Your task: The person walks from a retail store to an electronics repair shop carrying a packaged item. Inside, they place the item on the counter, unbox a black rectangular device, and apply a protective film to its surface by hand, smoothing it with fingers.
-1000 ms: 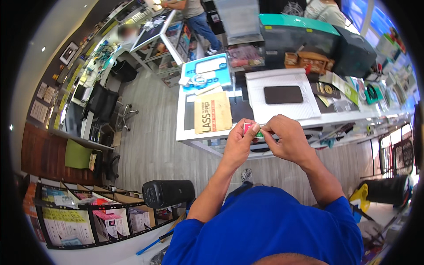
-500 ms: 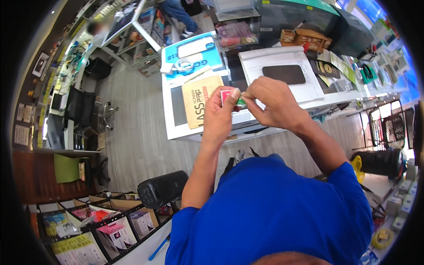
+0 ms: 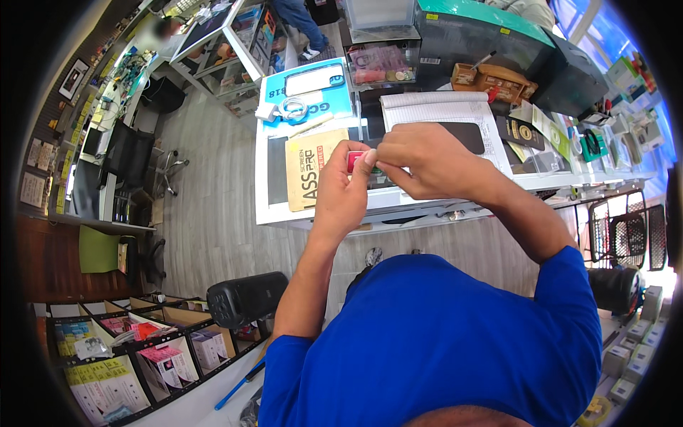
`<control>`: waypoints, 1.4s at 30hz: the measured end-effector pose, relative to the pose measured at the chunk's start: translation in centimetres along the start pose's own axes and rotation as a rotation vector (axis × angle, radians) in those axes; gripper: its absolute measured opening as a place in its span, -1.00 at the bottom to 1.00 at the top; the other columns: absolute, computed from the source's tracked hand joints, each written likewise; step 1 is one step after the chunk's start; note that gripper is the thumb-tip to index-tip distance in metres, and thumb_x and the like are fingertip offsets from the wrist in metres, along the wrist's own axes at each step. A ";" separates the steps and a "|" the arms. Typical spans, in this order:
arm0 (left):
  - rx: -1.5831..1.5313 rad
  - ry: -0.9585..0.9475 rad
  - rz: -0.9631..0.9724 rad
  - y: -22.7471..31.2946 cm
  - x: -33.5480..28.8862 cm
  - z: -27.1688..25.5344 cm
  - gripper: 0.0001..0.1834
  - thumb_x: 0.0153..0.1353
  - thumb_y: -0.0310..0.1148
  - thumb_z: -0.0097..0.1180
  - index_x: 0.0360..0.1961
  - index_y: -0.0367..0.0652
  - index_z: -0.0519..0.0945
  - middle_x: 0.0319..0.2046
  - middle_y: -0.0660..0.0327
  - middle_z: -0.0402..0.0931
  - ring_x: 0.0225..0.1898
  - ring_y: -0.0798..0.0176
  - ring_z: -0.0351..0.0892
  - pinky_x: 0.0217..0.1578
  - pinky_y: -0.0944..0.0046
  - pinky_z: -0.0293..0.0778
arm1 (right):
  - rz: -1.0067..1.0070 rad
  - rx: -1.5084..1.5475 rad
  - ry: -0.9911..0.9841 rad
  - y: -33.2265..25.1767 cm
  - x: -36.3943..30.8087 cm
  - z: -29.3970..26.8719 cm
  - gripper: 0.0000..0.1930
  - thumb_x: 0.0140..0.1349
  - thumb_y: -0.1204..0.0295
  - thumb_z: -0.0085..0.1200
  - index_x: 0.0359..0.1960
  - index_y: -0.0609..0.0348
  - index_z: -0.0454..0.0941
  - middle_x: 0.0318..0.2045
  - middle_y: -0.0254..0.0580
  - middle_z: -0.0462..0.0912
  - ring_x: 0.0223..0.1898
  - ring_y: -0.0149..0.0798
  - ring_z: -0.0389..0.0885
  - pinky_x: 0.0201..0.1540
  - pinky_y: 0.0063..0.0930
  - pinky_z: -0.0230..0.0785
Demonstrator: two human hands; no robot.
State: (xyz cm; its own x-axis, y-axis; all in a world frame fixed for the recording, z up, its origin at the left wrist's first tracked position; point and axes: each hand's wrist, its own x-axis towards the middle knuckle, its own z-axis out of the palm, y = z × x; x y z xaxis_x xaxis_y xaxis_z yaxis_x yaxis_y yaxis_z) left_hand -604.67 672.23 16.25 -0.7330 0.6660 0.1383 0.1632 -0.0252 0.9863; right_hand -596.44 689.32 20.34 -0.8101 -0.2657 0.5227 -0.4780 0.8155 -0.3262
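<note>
Small flat packet (image 3: 353,161): red-pink face with a pale mark, bit of green showing at the right end. Held up off any surface, pinched between left hand (image 3: 343,186) thumb and fingers. Right hand (image 3: 427,160) fingertips meet at its right end. Most of it covered by fingers; can't tell if sealed or opened, exact tilt unclear.

Between our fingers (image 3: 363,169) we see a small, flat pink-red piece (image 3: 353,161) showing some green; left of them, a tan rectangular packet (image 3: 300,171) lettered black and red; beyond, a ruled white paper pad (image 3: 427,104).
</note>
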 end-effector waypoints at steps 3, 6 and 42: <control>-0.202 0.138 -0.074 -2.3 1.5 -1.0 -0.76 0.41 -0.19 0.10 -0.20 -0.16 0.51 -0.43 0.36 0.46 -0.42 0.48 0.40 -0.35 0.44 0.38 | -0.217 0.003 -0.106 -2.8 0.7 -0.6 -0.94 0.13 0.49 0.08 -0.41 0.21 0.48 -0.50 -0.11 0.50 -0.41 -0.02 0.53 -0.34 -0.16 0.42; -0.407 0.199 -0.060 -1.4 0.9 -2.0 -0.77 0.42 -0.18 0.09 -0.21 -0.13 0.50 -0.41 0.38 0.45 -0.42 0.51 0.38 -0.29 0.45 0.40 | -0.077 0.043 -0.182 -3.3 0.0 -0.7 -0.86 0.20 0.40 0.09 -0.40 0.22 0.48 -0.43 -0.07 0.55 -0.35 0.02 0.56 -0.30 -0.13 0.44; -0.033 0.101 -0.070 -1.6 0.1 -0.1 -0.80 0.44 -0.31 0.00 -0.06 -0.19 0.52 -0.23 0.30 0.48 -0.18 0.46 0.43 -0.05 0.40 0.36 | 1.145 0.641 0.621 3.5 -14.0 -2.9 -0.72 0.26 0.30 0.26 -0.16 0.29 0.69 -0.38 -0.37 0.63 -0.37 -0.54 0.46 -0.22 -0.63 0.31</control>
State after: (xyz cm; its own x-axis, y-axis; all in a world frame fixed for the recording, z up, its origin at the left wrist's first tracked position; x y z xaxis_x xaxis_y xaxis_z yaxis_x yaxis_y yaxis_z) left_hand -605.05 672.22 14.65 -0.8048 0.5886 0.0757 0.0884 -0.0073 0.9961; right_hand -585.78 697.35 14.21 -0.6494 0.7577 -0.0646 0.1156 0.0144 -0.9932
